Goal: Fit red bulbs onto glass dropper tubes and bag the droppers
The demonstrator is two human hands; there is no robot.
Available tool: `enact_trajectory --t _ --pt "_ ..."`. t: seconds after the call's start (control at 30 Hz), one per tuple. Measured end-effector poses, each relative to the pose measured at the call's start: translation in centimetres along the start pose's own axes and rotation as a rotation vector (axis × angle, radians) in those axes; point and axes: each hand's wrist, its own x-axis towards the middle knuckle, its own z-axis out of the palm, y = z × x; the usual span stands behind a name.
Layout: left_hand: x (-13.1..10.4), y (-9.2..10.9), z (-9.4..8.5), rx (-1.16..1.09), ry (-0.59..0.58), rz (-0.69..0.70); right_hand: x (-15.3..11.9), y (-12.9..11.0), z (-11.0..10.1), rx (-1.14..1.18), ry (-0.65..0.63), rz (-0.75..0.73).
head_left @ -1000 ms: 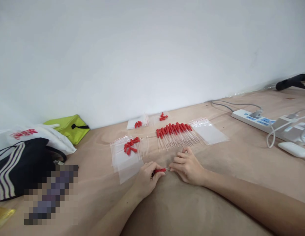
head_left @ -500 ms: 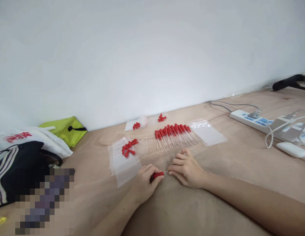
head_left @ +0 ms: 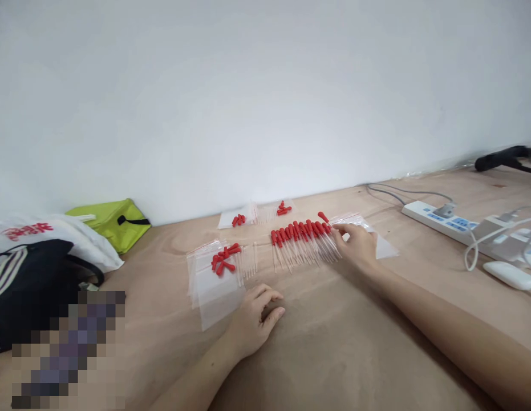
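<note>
**Right hand at the end of the dropper row**

Right hand [head_left: 358, 245]: thumb and fingertips pinched together on a red-bulbed dropper [head_left: 323, 217], bulb pointing toward the desk's back edge; its lower part is hard to make out. It lies at the right end of a row of droppers [head_left: 296, 229], bulbs toward that same edge. Left hand [head_left: 252, 322] half open on the desk [head_left: 308, 354], thumb and fingers parted, nothing held. Zip bag [head_left: 387, 246] beside and partly behind the right hand. Left of the row: thin clear tubes [head_left: 248, 261], then loose red bulbs [head_left: 225, 265] on overlapping bags [head_left: 216, 302]. More bulbs [head_left: 238, 220] near the back edge. Toward the desk's right side, a power strip [head_left: 434, 218]; toward the left, a green bag [head_left: 115, 222].
</note>
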Motion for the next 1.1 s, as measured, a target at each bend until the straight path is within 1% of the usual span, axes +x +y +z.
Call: enact_trajectory --t 0.07,0.17,0.3,0.43,0.5,0.57,0.63,0.7,0.77,0.83,0.9,0.97,1.07,1.1 --pt "0.1 0.0 0.0 0.001 0.004 0.013 0.8 0.4 0.7 -0.025 -0.064 0.099" --pt "0.1 -0.1 0.0 0.007 0.005 0.017 0.9 0.6 1.3 -0.057 -0.132 0.148" --pt "0.2 -0.1 0.0 0.018 -0.005 0.018 0.6 0.8 1.5 -0.091 -0.152 0.123" --pt "0.2 -0.1 -0.2 0.028 -0.011 0.023 0.5 1.3 1.7 -0.119 -0.109 0.081" --pt "0.2 -0.1 -0.3 0.034 -0.011 0.025 0.3 1.4 1.7 -0.129 -0.072 0.042" --pt "0.2 -0.1 -0.3 0.037 -0.015 0.022 -0.1 1.2 1.6 -0.137 -0.020 -0.030" --pt "0.2 -0.1 -0.3 0.033 -0.020 0.018 -0.6 0.5 1.4 -0.142 0.027 -0.127" --pt "0.1 0.0 -0.2 0.030 -0.017 0.013 -1.4 -0.7 1.3 -0.129 0.046 -0.226" --pt "0.1 0.1 0.0 0.030 -0.013 0.015 -2.4 -2.3 1.3 -0.102 0.010 -0.317" --pt "0.2 0.1 0.0 0.031 0.006 0.024 -3.2 -4.3 1.6 -0.074 -0.071 -0.386" --pt "0.5 -0.4 -0.4 0.060 0.088 0.038 -3.7 -6.6 2.3 -0.056 -0.167 -0.406" --pt "0.9 -1.7 -1.3 0.152 0.257 0.031 -3.7 -9.0 3.4 -0.048 -0.255 -0.385" --pt "1.4 -4.7 -3.2 0.360 0.554 -0.082 -3.1 -12.4 5.3 -0.072 -0.346 -0.327" --pt "1.4 -5.9 -3.7 0.432 0.609 -0.138 -2.9 -13.3 6.0 -0.085 -0.353 -0.296"
